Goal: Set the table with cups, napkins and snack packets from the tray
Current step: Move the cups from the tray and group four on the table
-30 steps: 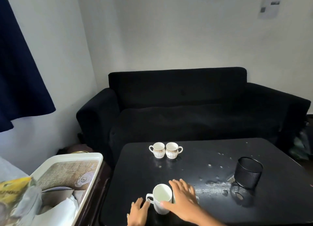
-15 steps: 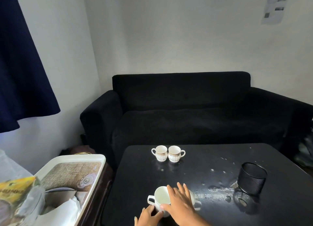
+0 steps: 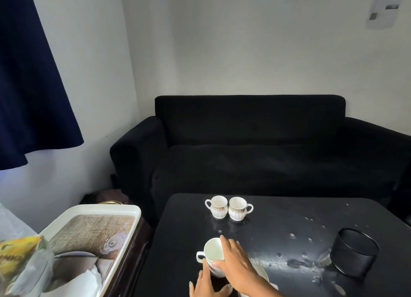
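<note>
Black table (image 3: 178, 241): right hand (image 3: 239, 267) curls round white cup (image 3: 213, 255), left hand (image 3: 205, 284) apparently touching its base, fingers straight.

on the table (image 3: 189, 241), 2 cups (image 3: 229, 207) stand touching at the far edge, before the sofa (image 3: 255, 152). a third cup (image 3: 212, 254) sits near, between both hands. a mesh holder (image 3: 353, 254) stands right. the tray (image 3: 131, 225) lies left of the table.
</note>
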`<action>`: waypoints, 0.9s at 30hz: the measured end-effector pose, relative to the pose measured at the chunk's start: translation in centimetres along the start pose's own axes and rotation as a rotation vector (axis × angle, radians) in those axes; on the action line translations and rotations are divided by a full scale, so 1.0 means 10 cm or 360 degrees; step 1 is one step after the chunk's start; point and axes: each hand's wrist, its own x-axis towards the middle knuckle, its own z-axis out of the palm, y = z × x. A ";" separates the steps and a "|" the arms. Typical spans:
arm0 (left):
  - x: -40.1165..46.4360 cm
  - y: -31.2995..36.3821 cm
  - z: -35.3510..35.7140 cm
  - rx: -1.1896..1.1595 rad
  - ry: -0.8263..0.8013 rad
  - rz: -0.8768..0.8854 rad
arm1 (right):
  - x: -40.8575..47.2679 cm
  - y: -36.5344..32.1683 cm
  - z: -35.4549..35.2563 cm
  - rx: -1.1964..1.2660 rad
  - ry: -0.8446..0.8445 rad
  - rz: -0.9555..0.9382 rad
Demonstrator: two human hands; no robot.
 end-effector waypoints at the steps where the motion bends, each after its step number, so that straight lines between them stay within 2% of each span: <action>1: 0.06 0.00 0.01 -0.0061 0.0043 0.0020 | 0.05 0.01 0.01 0.0049 0.0006 0.0002; 5: 0.33 -0.06 0.04 -0.0086 -0.0026 0.0080 | 0.25 0.05 0.05 0.0332 0.0055 0.0009; 7: 0.38 -0.01 0.08 -0.0062 0.0047 0.0109 | 0.33 0.09 0.08 0.0492 0.0090 -0.0010; 9: 0.41 -0.03 0.11 0.0012 0.0155 0.0240 | 0.41 0.13 0.09 0.0648 0.0124 -0.0016; 13: 0.59 -0.09 0.13 -0.0005 0.0064 0.0421 | 0.61 0.21 0.09 0.0879 0.0231 -0.0052; 17: 0.75 -0.06 0.13 -0.0039 0.0096 0.0522 | 0.79 0.26 0.11 0.1111 0.0325 0.0021; 27: 1.06 0.00 0.18 -0.0018 0.0270 0.0632 | 1.10 0.30 0.17 0.1346 0.0414 0.0089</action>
